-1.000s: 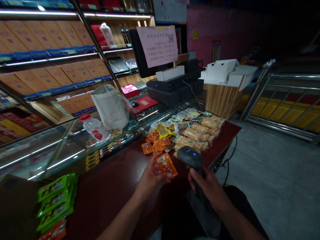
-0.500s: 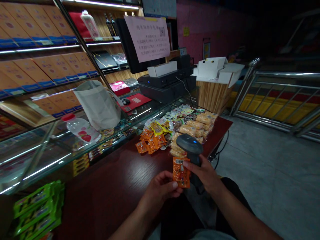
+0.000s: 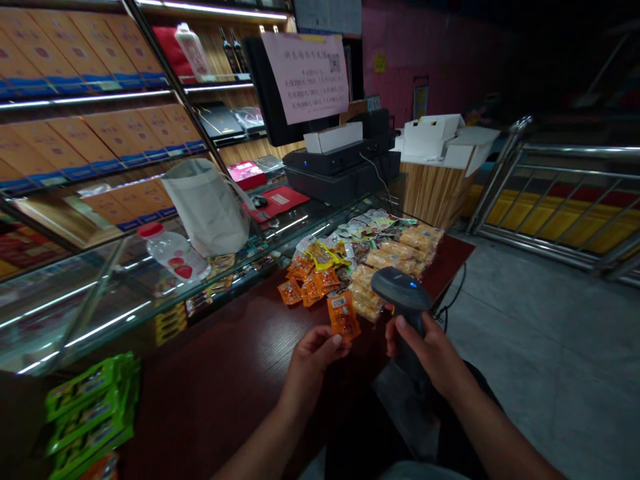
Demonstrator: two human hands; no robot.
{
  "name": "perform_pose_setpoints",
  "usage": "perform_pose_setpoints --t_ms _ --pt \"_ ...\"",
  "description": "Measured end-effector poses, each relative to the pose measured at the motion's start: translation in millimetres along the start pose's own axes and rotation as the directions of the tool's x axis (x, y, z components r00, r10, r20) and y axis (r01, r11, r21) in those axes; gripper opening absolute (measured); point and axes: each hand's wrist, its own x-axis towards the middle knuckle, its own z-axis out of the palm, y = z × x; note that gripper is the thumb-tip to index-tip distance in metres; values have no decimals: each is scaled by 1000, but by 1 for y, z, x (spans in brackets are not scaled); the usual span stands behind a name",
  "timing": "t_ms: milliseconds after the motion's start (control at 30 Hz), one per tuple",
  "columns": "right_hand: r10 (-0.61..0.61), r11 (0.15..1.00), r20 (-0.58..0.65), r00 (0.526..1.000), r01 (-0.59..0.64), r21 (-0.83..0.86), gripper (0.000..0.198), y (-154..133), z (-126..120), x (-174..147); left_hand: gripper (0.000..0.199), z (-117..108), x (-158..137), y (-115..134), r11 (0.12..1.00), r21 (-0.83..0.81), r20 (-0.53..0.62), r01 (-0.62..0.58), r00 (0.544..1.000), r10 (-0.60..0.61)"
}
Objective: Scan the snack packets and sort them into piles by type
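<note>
Between the thumb and fingers of my left hand (image 3: 320, 353) is the lower edge of a small orange snack packet (image 3: 343, 316), its barcode label facing up. My right hand (image 3: 425, 347) is wrapped round the handle of a dark barcode scanner (image 3: 400, 289), which has a blue light lit on its top. The scanner's head stands to the right of the packet, apart from it. Just beyond lie several more orange packets (image 3: 311, 289), a yellow packet (image 3: 323, 255) and clear-wrapped pale snack packs (image 3: 393, 257) on the dark red table (image 3: 225, 380).
Green snack packets (image 3: 93, 417) lie at the near left. On the glass counter (image 3: 125, 293) stand a red-capped bottle (image 3: 175, 252) and a pale bag (image 3: 207, 210). Behind are a monitor (image 3: 260, 93) with a paper notice and stocked shelves. A metal railing (image 3: 565, 200) stands at right.
My left hand has moved the orange packet up and left, away from the scanner. My right hand has shifted the scanner slightly right, and its thumb no longer overlaps the packet.
</note>
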Motion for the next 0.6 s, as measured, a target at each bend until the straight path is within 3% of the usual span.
perform_pose_setpoints --t_ms 200,367,600 --pt "5 967 108 994 23 -256 45 -3 3 -18 32 -12 12 -8 989 60 -65 -134 988 138" --pt "35 953 131 991 6 -302 45 -11 8 -23 33 -13 14 -7 974 115 -112 -196 971 209" --pt "73 957 145 987 -28 -288 34 -18 13 -29 32 -14 15 -9 975 121 -133 -188 970 203"
